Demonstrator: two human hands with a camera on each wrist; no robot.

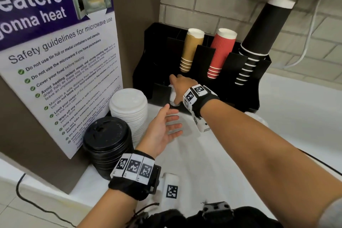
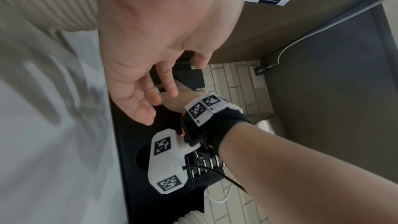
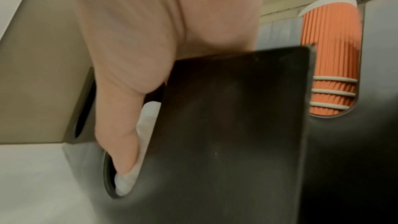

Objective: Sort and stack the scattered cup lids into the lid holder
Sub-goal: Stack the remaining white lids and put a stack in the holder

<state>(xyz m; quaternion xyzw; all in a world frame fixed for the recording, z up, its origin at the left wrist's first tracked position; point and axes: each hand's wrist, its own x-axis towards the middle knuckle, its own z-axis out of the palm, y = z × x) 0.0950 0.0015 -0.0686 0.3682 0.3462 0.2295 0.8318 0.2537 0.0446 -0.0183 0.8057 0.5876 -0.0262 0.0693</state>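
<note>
My right hand [image 1: 176,89] reaches into a front slot of the black lid holder [image 1: 157,55] and grips a small stack of white lids [image 1: 172,95]. In the right wrist view my thumb [image 3: 120,125] lies along the white lids [image 3: 147,125] beside a black divider [image 3: 232,117]; the other fingers are hidden behind it. Held open just in front of the holder, my left hand [image 1: 171,123] has straight fingers and holds nothing. A tall stack of white lids [image 1: 129,111] and a stack of black lids [image 1: 107,140] stand on the counter at the left.
The holder's back slots carry stacks of brown cups [image 1: 190,50], red cups [image 1: 220,52] and black cups [image 1: 259,39]. A microwave safety poster [image 1: 61,65] covers the panel on the left. The white counter [image 1: 286,109] extends to the right. A brick wall is behind.
</note>
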